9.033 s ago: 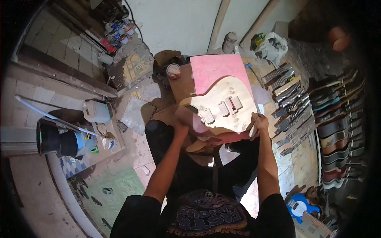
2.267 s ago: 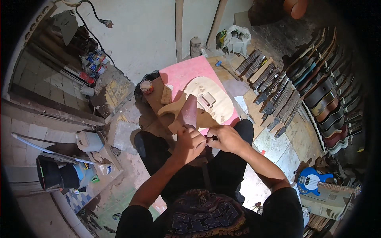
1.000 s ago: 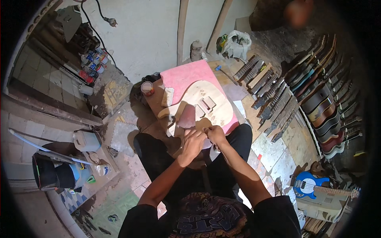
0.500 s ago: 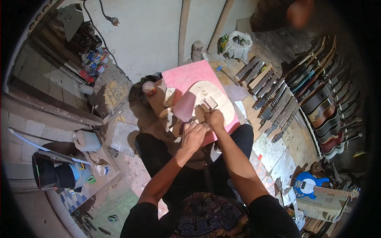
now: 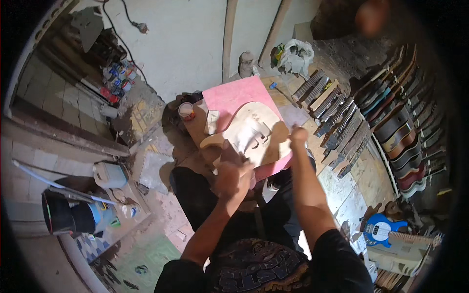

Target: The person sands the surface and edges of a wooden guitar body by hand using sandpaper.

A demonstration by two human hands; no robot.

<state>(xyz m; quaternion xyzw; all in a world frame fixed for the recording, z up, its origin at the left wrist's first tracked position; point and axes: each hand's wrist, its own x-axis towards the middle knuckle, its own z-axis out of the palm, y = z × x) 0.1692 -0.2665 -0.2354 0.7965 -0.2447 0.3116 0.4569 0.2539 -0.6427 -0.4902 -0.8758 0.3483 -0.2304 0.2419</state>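
Note:
A pale, unfinished electric guitar body (image 5: 250, 117) with cut cavities lies on a pink board (image 5: 220, 95), partly under shadow and a blurred streak. My left hand (image 5: 234, 178) is at its near left edge, fingers curled over something hidden in the blur. My right hand (image 5: 298, 136) is at the body's right edge, smeared by motion, so what it holds and how its fingers sit are unclear. A small pale block (image 5: 213, 122) lies left of the body, beside a round can (image 5: 186, 112) on brown board.
Rows of necks (image 5: 332, 110) and guitar bodies (image 5: 403, 151) stand to the right, above a blue guitar (image 5: 383, 229). Black buckets (image 5: 58, 212) and a jerrycan (image 5: 110, 173) sit left. A white sack (image 5: 298, 56), cluttered cans (image 5: 117, 80) and a hanging plug (image 5: 141, 28) are behind.
Since half a second ago my hands have parted, the right moving up and rightward, the left slightly down. The reddish sheet that was over the body is no longer clearly visible.

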